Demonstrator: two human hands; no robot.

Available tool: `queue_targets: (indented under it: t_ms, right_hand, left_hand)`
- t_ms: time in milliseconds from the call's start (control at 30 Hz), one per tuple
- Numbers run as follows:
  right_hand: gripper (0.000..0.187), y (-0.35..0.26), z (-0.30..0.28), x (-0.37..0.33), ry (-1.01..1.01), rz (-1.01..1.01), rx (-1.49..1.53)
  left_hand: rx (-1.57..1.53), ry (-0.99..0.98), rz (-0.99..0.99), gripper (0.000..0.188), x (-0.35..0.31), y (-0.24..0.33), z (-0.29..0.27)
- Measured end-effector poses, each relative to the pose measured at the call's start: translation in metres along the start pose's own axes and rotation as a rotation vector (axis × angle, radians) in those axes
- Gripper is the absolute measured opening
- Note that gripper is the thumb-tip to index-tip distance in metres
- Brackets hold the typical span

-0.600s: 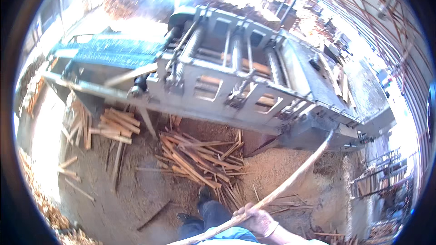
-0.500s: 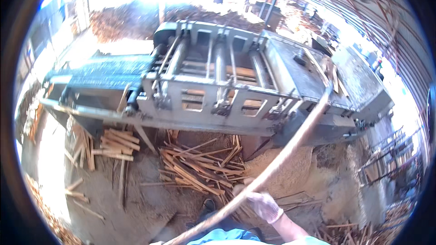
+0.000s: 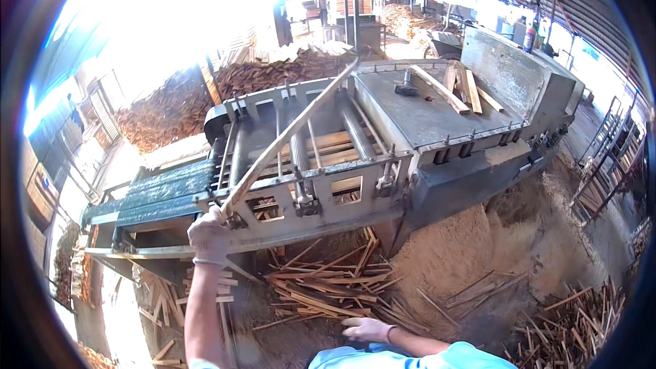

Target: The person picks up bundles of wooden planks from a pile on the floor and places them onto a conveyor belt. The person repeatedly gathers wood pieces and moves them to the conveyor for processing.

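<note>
The grey machine (image 3: 372, 208) stretches ahead of both my hands, its dark belt (image 3: 167, 191) beyond and to the left of my left hand and its ridged rollers (image 3: 298, 154) out to that hand's right. Past it, farther from my hands, rises a broad brown heap of wood pieces (image 3: 171, 109). Sawdust (image 3: 451, 242) is banked ahead and to the right of my right hand, and a loose pile of wooden strips (image 3: 328, 287) lies on the floor just ahead of it, under the machine's near edge, perhaps dropped there to be out of the way. The long wooden strip (image 3: 290, 130) runs from my left hand (image 3: 208, 236) slantwise over the rollers toward the machine's far side; whether it rests on anything, I can't make out. My left hand is closed around its near end, probably because an end grip gives the longest reach. A few short boards (image 3: 471, 92) lie on the machine's flat top, far ahead and right of both hands, likely there because it is level. My right hand (image 3: 369, 330) hangs low before my body, fingers loosely extended, with nothing in it.
</note>
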State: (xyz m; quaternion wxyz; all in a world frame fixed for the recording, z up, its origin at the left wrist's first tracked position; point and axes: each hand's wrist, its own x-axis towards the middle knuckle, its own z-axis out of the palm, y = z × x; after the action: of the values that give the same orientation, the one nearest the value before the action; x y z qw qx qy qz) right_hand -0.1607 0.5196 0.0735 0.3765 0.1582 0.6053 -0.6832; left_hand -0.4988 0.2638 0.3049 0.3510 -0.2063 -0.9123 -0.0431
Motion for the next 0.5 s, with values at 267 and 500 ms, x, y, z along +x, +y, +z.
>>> queue_targets:
  t_ms: [267,500]
  right_hand:
    - [0.035,0.249,-0.103,-0.143,1.371,0.349,0.231]
    - [0.035,0.300,-0.009,-0.211,1.451,0.314,1.000]
  left_hand:
    - [0.120,-0.064,0.079,0.018,0.003,-0.068,0.049]
    - [-0.001,-0.444,-0.055,0.037,0.041,-0.044,0.015]
